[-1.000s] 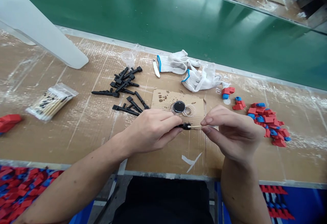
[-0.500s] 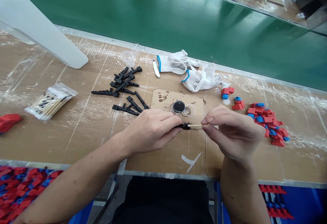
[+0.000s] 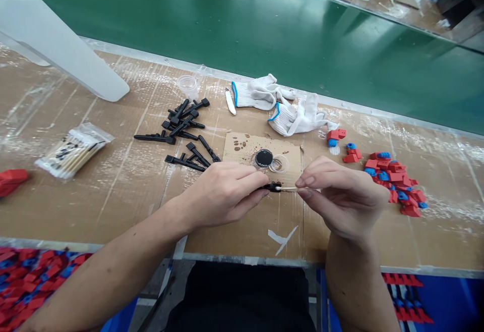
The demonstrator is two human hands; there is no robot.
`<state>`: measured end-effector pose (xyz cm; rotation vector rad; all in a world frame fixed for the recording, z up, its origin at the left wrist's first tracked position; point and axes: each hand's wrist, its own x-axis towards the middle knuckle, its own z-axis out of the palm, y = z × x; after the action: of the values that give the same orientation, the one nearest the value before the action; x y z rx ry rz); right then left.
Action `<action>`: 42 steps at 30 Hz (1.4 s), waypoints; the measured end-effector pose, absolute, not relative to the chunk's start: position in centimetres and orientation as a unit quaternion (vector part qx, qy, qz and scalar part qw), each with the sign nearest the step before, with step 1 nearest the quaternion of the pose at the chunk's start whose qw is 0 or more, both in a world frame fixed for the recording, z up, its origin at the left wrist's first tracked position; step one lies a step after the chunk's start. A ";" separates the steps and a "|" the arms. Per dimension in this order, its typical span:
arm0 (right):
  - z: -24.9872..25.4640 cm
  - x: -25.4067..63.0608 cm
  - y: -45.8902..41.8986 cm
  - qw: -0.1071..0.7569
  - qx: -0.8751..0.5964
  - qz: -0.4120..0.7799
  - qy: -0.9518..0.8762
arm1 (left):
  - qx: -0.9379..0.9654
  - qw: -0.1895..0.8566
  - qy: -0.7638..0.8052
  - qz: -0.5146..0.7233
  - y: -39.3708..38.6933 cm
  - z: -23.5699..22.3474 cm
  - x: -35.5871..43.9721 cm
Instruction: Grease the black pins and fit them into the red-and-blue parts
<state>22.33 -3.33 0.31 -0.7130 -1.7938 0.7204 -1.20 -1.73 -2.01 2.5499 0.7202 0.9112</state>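
Note:
My left hand (image 3: 236, 190) is closed around a black plastic part (image 3: 273, 187), most of it covered by the fingers. Between thumb and fingertips my right hand (image 3: 336, 190) pinches a cotton swab (image 3: 288, 188); its white tip meets the end of the black part. Just beyond the hands sits a small round cup of black liquid (image 3: 263, 158), beside a clear empty-looking cup or lid (image 3: 279, 163). Both rest on a stained cardboard piece (image 3: 242, 145). More black gun-shaped parts (image 3: 185, 120) lie in a loose heap to the left.
A bag of cotton swabs (image 3: 73, 150) lies at left. White gloves (image 3: 260, 92) and a white-handled tool (image 3: 230, 102) are behind the cups. Red and blue parts (image 3: 397, 178) are piled at right; more fill a bin (image 3: 34, 281) at lower left. A white post (image 3: 56, 34) rises at upper left.
My right hand has shifted very slightly left with the swab. My left hand keeps its hold on the black part, nearly still.

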 end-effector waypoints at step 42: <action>0.4 22.3 -3.5 0.495 -0.310 0.294 -0.757 | 0.901 0.160 0.253 0.314 -1.8 -1.8 -1.1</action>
<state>22.30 -3.46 0.38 -0.7511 -1.8347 0.7115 -1.10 -1.83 -1.82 2.5733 0.7221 0.8980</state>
